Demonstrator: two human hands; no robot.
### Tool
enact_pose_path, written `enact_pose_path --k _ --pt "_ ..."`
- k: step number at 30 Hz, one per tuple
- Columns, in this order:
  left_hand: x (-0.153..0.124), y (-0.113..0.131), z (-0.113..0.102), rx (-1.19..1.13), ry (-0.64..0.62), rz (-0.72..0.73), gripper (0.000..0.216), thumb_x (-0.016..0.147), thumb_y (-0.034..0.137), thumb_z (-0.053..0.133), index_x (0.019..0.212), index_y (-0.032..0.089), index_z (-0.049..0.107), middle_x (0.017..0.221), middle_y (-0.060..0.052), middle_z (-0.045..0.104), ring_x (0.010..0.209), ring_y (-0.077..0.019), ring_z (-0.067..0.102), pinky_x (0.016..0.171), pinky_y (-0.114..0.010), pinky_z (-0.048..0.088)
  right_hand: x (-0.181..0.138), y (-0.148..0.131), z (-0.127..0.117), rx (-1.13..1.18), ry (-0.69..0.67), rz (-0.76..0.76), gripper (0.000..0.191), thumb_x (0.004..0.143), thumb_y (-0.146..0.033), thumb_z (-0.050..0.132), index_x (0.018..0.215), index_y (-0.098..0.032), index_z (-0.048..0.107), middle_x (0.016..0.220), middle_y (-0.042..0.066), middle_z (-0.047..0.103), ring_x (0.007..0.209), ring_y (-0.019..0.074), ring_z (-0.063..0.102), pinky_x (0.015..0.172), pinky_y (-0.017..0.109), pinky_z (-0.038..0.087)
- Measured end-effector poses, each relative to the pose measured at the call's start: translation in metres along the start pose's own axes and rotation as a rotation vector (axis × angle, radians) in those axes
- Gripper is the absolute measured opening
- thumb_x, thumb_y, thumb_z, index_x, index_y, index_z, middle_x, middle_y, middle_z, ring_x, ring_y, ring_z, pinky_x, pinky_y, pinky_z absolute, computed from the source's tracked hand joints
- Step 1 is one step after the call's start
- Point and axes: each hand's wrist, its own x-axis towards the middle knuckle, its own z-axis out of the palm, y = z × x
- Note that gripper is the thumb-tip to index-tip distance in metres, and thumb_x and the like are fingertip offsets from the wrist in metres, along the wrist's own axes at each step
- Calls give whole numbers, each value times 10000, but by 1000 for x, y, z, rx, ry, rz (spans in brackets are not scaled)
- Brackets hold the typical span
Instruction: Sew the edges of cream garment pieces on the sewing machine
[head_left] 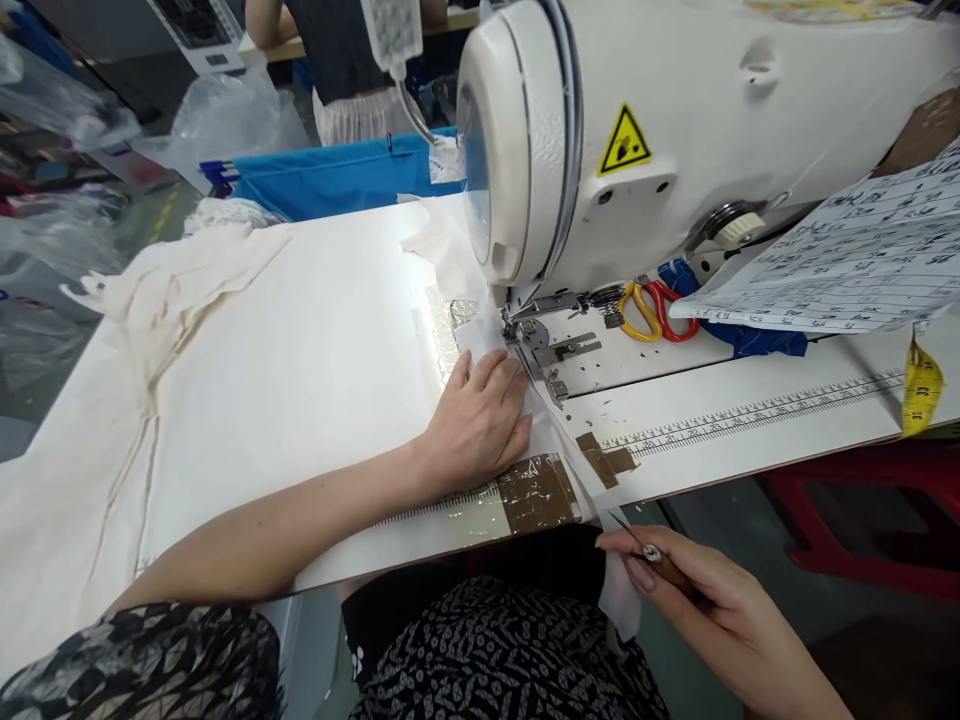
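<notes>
My left hand (480,415) lies palm down on a strip of thin white fabric (551,420), fingers slightly bent and pressing it beside the presser foot (511,325) of the sewing machine (675,120). The strip runs under the foot and hangs over the table's front edge. There my right hand (720,600) is closed around an awl (664,570) with a wooden handle and a thin metal point. The point is close to the hanging fabric end (621,595); whether the fingers also pinch the fabric is unclear.
Yellow- and red-handled scissors (660,312) lie under the machine arm beside blue cloth (757,338). A written sheet (840,250) and a yellow tape measure (921,388) hang at right. Cream fabric (180,290) covers the table's left side. A person (337,60) is behind a blue cloth bin (337,178).
</notes>
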Motion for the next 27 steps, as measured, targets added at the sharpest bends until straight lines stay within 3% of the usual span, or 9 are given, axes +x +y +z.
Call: enact_pose_path --k 7,14,17,21,27 --pt "-1 0 1 21 16 22 484 1038 346 360 1384 48 520 1453 -209 533 1403 -367 412 1181 -614 349 17 -9 4 56 21 -24 266 990 -374 570 1105 -236 767 953 62 795 763 160 751 638 179 592" --pt "1 1 1 51 34 24 478 1051 338 355 1361 31 550 1435 -213 550 1393 -364 425 1180 -614 355 32 -22 8 59 -3 -10 264 991 -348 551 1140 -222 728 917 46 786 723 139 727 637 178 575" --pt "3 0 1 76 39 22 446 1043 292 383 1355 25 558 1421 -211 564 1390 -372 426 1171 -617 369 34 -23 11 126 -43 31 297 1024 -373 503 1194 -215 687 821 22 757 668 133 706 612 190 559" --pt "6 -4 2 130 38 35 404 1000 184 431 1344 23 569 1421 -206 571 1385 -373 430 1155 -609 398 33 -22 17 255 -104 105 354 1056 -412 458 1286 -190 610 693 -10 707 672 144 707 704 231 559" --pt "12 -10 3 230 124 46 341 989 78 414 1237 84 647 1360 -180 613 1366 -349 442 1170 -588 377 26 -23 47 620 -122 332 539 1015 -558 511 1347 -135 532 676 25 721 679 194 724 759 320 567"
